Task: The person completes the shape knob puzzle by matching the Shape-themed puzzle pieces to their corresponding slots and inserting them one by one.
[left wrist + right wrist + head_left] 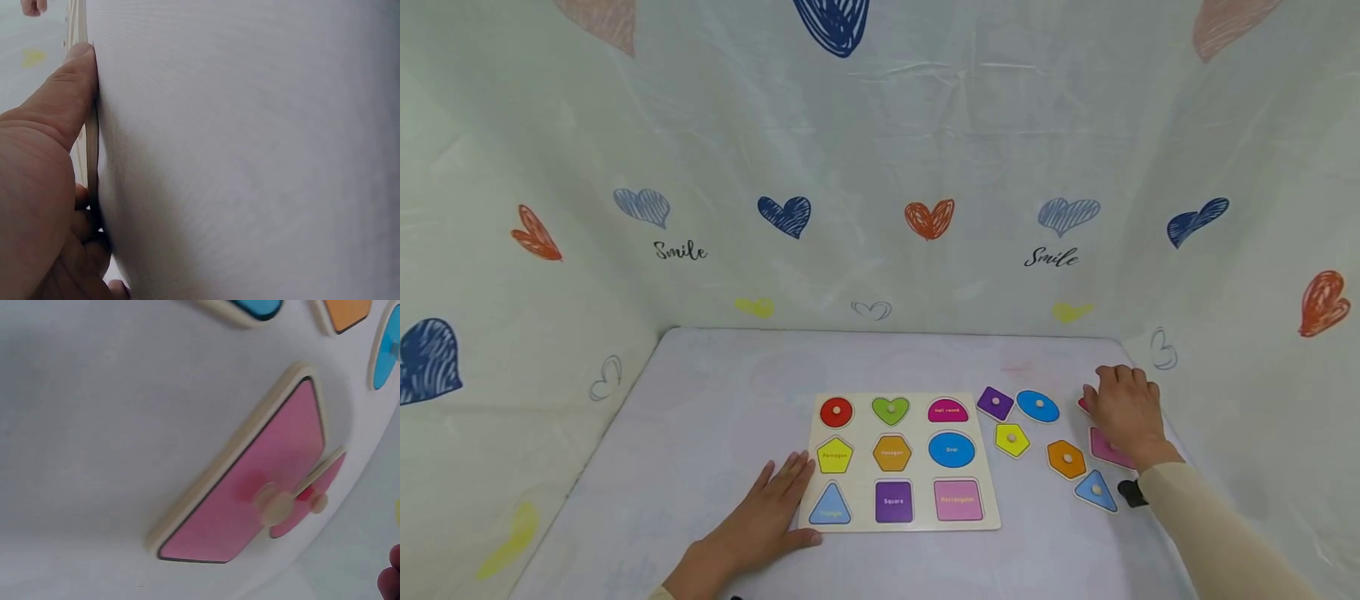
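Note:
A cream shape puzzle board (861, 504) lies on the table; a red circle piece (836, 412) and a green heart piece (891, 411), both knobbed, sit in its top row. My left hand (760, 517) rests at the board's left edge, fingers straight, thumb (78, 81) along the near edge. At the far right my right hand (1126, 412) is over a dark pink half-round piece (322, 481), mostly hidden by it in the head view. In the right wrist view its fingertips (390, 578) show apart from that piece. Beside it lies a pink rectangle piece (1108, 448).
Right of the board lie loose knobbed pieces: a purple square (996, 403), a blue oval (1037, 407), a yellow pentagon (1012, 440), an orange hexagon (1066, 459) and a blue triangle (1097, 492). A heart-printed sheet (850, 275) walls the table's back and sides.

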Available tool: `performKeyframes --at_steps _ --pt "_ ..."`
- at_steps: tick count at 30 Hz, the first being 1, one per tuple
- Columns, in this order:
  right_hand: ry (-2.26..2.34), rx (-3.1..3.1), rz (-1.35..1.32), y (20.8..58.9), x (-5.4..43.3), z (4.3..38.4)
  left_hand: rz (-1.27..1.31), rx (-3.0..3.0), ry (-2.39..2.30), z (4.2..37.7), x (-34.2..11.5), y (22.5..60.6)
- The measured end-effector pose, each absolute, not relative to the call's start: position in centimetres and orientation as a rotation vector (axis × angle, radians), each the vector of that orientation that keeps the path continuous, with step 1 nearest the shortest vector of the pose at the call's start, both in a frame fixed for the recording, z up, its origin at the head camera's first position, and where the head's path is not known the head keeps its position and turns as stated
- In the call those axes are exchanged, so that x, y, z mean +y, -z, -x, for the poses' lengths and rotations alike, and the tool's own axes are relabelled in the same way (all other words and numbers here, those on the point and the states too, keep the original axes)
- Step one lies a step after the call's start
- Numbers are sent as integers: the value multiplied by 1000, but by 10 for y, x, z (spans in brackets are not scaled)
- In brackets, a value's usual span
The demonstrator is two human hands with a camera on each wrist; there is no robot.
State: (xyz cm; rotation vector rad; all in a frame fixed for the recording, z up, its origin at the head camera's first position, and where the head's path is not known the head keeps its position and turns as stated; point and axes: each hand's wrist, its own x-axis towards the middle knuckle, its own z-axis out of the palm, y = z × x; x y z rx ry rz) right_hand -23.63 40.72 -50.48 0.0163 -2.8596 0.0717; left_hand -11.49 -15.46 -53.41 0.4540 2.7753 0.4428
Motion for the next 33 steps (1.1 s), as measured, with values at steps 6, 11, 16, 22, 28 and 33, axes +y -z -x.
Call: performKeyframes --at_steps 6,11,16,22,28,33 --pt "-26 -2902 31 518 425 233 -472 2787 -432 115 -155 537" --pt "14 -2928 33 524 436 232 -453 2781 -434 115 -155 537" --pt "61 -2954 -2 529 438 231 -451 2772 -437 115 -154 535" --pt "122 -2980 -60 530 437 231 -448 2766 -431 116 -153 535" --pt "163 -3010 -69 532 438 231 -446 2765 -448 116 -155 535" --pt "176 -3010 -62 534 436 232 -443 2763 -447 116 -154 535"
